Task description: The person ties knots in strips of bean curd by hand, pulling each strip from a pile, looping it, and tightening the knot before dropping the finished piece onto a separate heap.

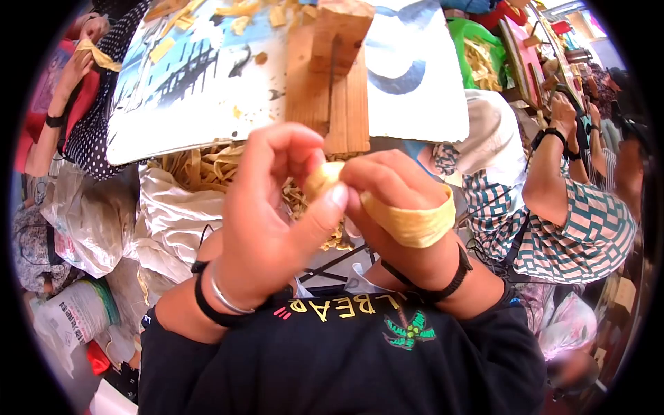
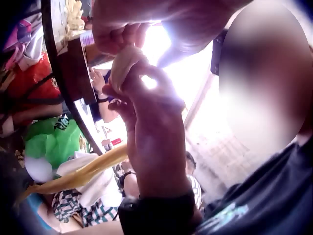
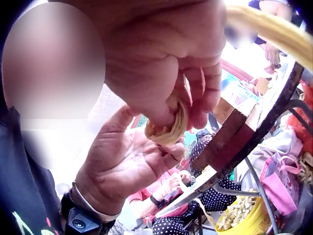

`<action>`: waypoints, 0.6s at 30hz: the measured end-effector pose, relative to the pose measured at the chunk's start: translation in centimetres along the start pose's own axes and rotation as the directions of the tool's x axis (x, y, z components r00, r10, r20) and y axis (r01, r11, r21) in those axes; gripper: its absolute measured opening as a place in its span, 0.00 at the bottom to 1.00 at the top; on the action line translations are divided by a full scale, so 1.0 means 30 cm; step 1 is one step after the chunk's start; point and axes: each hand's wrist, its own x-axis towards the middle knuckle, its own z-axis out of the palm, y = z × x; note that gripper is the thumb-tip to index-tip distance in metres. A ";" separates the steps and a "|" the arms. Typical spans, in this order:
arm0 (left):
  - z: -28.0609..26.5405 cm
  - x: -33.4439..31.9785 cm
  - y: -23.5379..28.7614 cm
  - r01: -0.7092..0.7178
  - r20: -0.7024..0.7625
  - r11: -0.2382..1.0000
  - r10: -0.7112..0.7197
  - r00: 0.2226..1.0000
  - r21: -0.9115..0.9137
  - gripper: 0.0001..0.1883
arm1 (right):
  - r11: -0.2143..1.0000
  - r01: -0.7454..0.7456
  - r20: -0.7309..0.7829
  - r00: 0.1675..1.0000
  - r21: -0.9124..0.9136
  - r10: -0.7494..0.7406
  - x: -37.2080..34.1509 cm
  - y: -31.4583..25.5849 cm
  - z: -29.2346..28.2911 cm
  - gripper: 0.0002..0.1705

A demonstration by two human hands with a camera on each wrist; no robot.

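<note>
A small yellow rolled piece (image 1: pixel 324 178) sits between both hands in front of the chest. My left hand (image 1: pixel 266 200) pinches it between thumb and fingers in the head view. On its other side, the fingers of my right hand (image 1: pixel 408 207) grip the roll. A wide yellow strip (image 1: pixel 418 221) loops over the back of the right hand. In the right wrist view the roll (image 3: pixel 168 128) shows layered coils under the right fingers. The strip's long tail (image 2: pixel 78 176) hangs out past the right hand in the left wrist view.
Beyond the hands a table (image 1: pixel 429 117) holds a wooden block stand (image 1: pixel 346 90) and yellow scraps. Loose strips (image 1: pixel 200 166) lie under its near edge. People sit at left and right. A green bag (image 1: pixel 481 55) stands at the back right, and a yellow bucket (image 3: pixel 254 215) is below the table.
</note>
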 end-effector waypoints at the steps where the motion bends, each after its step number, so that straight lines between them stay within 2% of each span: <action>1: -0.010 -0.013 -0.013 -0.113 0.036 0.970 0.107 0.994 0.215 0.16 | 0.998 -0.069 -0.019 0.997 0.007 0.069 0.003 -0.002 -0.001 0.18; 2: -0.008 -0.022 -0.003 -0.097 0.057 0.978 0.088 0.995 0.187 0.15 | 0.991 -0.135 -0.036 0.990 0.016 0.135 0.004 -0.006 -0.001 0.19; 3: -0.006 -0.032 0.007 -0.079 0.077 0.984 0.068 0.995 0.160 0.14 | 0.972 -0.205 -0.083 0.973 0.112 0.214 0.001 -0.004 0.014 0.17; 4: 0.009 -0.033 0.005 -0.080 0.033 0.995 0.078 0.996 0.061 0.14 | 0.942 -0.261 -0.130 0.948 0.213 0.292 -0.002 -0.001 0.030 0.15; 5: 0.024 -0.034 0.003 -0.088 -0.011 0.995 0.087 0.996 -0.039 0.15 | 0.953 -0.197 -0.154 0.959 0.230 0.236 0.003 0.007 0.032 0.15; 6: 0.024 -0.022 -0.001 -0.100 -0.023 0.995 0.099 0.995 -0.017 0.15 | 0.959 -0.133 -0.178 0.967 0.249 0.180 0.007 0.014 0.036 0.16; 7: 0.023 -0.002 -0.010 -0.110 -0.036 0.994 0.110 0.993 0.008 0.15 | 0.926 -0.180 -0.127 0.964 0.333 0.233 0.000 0.024 0.034 0.14; 9: -0.053 0.046 -0.035 -0.197 0.230 0.934 0.130 0.965 0.299 0.19 | 0.866 -0.096 -0.087 0.984 0.491 0.158 0.023 0.048 0.027 0.13; 10: -0.061 0.048 -0.028 -0.163 0.262 0.935 0.079 0.962 0.316 0.17 | 0.824 -0.057 -0.074 0.990 0.564 0.119 0.033 0.055 0.026 0.12; 11: -0.063 0.049 -0.012 -0.131 0.295 0.934 0.029 0.955 0.333 0.16 | 0.821 -0.116 -0.042 0.985 0.559 0.168 0.029 0.042 0.024 0.07; 12: -0.062 0.048 -0.004 -0.100 0.329 0.931 -0.022 0.944 0.350 0.16 | 0.821 -0.171 -0.026 0.975 0.545 0.220 0.030 0.041 0.020 0.05; 13: -0.038 0.044 -0.016 -0.107 0.218 0.943 0.037 0.975 0.316 0.14 | 0.819 -0.224 -0.014 0.962 0.528 0.272 0.032 0.042 0.015 0.06; 14: -0.043 0.044 -0.011 -0.110 0.273 0.942 0.021 0.962 0.316 0.14 | 0.814 -0.278 -0.003 0.946 0.510 0.324 0.036 0.047 0.012 0.08; 15: -0.056 0.045 0.001 -0.114 0.329 0.942 0.004 0.944 0.316 0.14 | 0.746 -0.322 -0.033 0.908 0.582 0.418 0.034 0.073 0.020 0.17; 16: -0.067 0.047 0.010 -0.116 0.386 0.942 -0.015 0.923 0.314 0.15 | 0.645 -0.396 -0.065 0.820 0.654 0.569 0.038 0.088 0.001 0.21; 17: -0.071 0.052 0.016 -0.123 0.412 0.939 -0.021 0.911 0.320 0.09 | 0.564 -0.449 -0.020 0.770 0.693 0.638 0.050 0.091 -0.029 0.23; 18: -0.080 0.055 0.012 -0.085 0.438 0.940 -0.074 0.896 0.332 0.09 | 0.478 -0.495 0.029 0.716 0.725 0.698 0.058 0.089 -0.052 0.24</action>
